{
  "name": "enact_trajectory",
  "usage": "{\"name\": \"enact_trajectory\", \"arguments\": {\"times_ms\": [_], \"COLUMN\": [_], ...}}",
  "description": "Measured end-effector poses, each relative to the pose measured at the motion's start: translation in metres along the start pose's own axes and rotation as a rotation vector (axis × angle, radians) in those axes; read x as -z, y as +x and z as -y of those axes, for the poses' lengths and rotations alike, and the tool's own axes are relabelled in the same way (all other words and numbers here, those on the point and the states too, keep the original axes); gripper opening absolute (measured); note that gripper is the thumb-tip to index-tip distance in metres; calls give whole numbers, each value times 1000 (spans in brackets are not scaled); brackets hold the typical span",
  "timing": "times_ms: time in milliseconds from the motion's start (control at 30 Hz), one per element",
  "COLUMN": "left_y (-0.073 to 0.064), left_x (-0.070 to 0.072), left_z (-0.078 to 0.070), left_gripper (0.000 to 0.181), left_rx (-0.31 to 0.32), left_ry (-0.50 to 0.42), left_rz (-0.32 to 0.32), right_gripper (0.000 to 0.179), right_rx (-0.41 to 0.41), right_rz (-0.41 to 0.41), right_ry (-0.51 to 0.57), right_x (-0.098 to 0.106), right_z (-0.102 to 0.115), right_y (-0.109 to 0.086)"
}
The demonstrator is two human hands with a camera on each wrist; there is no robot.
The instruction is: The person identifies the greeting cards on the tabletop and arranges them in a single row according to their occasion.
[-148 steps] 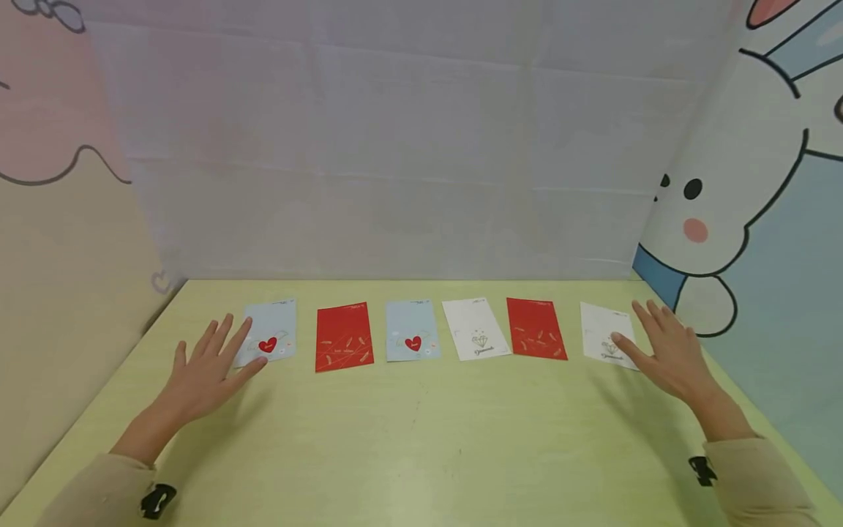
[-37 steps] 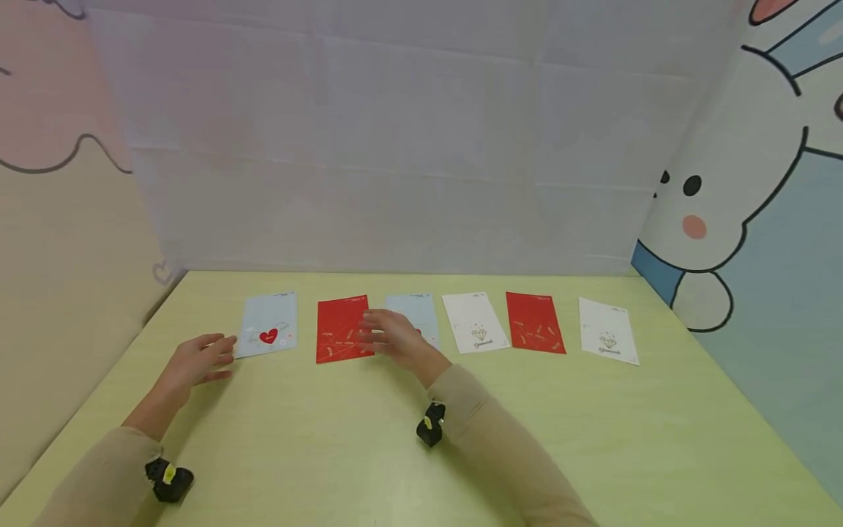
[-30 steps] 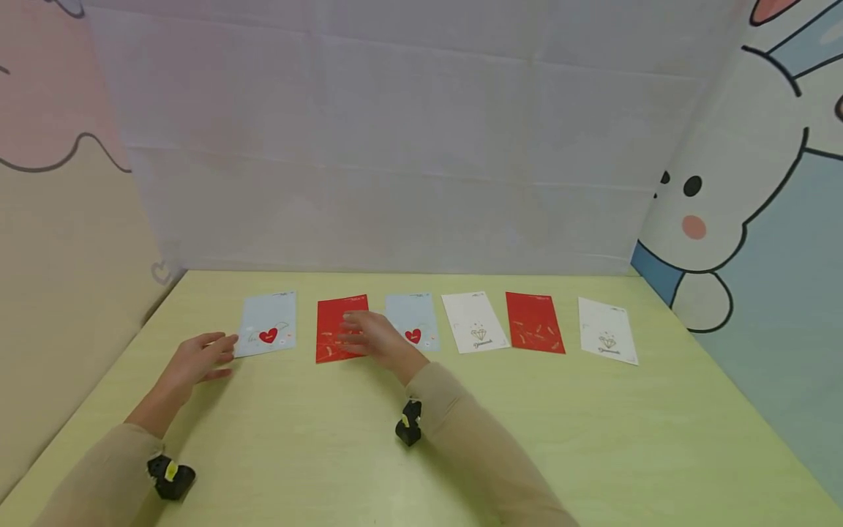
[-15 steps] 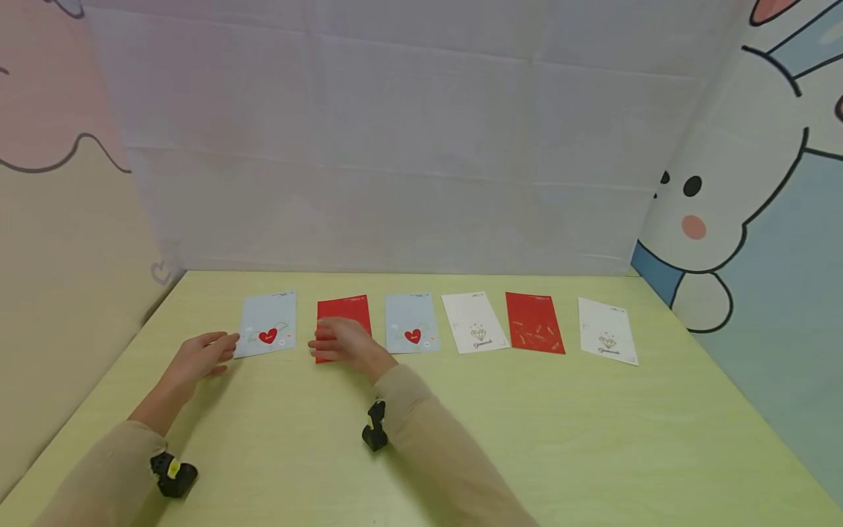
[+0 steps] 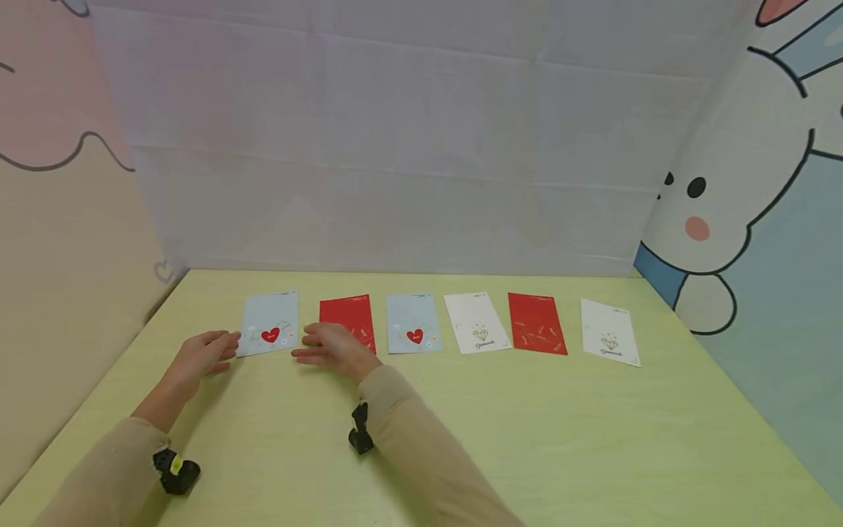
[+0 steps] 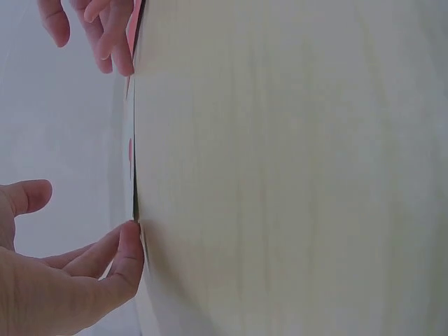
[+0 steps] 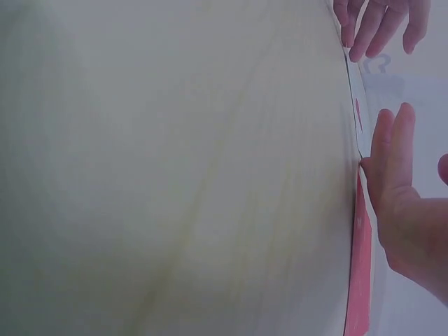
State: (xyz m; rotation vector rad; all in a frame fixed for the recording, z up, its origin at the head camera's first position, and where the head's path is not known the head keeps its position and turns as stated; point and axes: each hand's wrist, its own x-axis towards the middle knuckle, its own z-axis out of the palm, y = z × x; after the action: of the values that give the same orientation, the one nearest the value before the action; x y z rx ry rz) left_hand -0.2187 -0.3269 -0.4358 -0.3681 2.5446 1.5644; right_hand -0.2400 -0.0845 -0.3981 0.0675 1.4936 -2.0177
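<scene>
A light blue card (image 5: 268, 322) with a red heart lies at the left end of a row of cards. My left hand (image 5: 197, 357) is at its left edge, fingers extended; in the left wrist view the fingertips (image 6: 131, 234) seem to touch that edge while the thumb stands apart. At the card's right side is my right hand (image 5: 337, 348), fingers stretched leftward and nothing gripped. It hides the lower left of a red card (image 5: 349, 311). In the right wrist view, a fingertip of the right hand (image 7: 402, 182) is down near the edges of these two cards.
Farther right in the row lie another blue heart card (image 5: 413, 318), a white diamond card (image 5: 476, 318), a second red card (image 5: 536, 322) and a second white card (image 5: 609, 329). The pale yellow table (image 5: 527, 439) meets a white cloth backdrop (image 5: 408, 146) behind.
My hands began spread at the row's two ends. The right hand came across to the left, passing over the red card to the leftmost blue card. The left hand turned inward. The cards stayed put.
</scene>
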Motion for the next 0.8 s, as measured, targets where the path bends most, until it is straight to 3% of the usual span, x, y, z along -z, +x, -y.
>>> {"name": "enact_trajectory", "arguments": {"times_ms": [167, 267, 467, 700, 800], "left_y": [-26, -32, -28, -19, -16], "left_x": [-4, -4, -3, -6, -7], "left_z": [-34, -44, -44, -38, -36], "left_gripper": [82, 76, 64, 60, 60], "left_rx": [41, 48, 27, -4, -10], "left_ry": [-60, -117, -184, -15, -12], "left_rz": [67, 86, 56, 7, -7], "right_gripper": [42, 42, 41, 38, 37], "right_rx": [0, -5, -8, -3, 1], "right_rz": [-6, -11, -25, -27, -32], "right_ry": [-3, -4, -9, -12, -17], "right_x": [-2, -3, -3, -2, -2], "right_z": [-1, -1, -1, -2, -2], "right_y": [-2, -3, -1, 0, 0]}}
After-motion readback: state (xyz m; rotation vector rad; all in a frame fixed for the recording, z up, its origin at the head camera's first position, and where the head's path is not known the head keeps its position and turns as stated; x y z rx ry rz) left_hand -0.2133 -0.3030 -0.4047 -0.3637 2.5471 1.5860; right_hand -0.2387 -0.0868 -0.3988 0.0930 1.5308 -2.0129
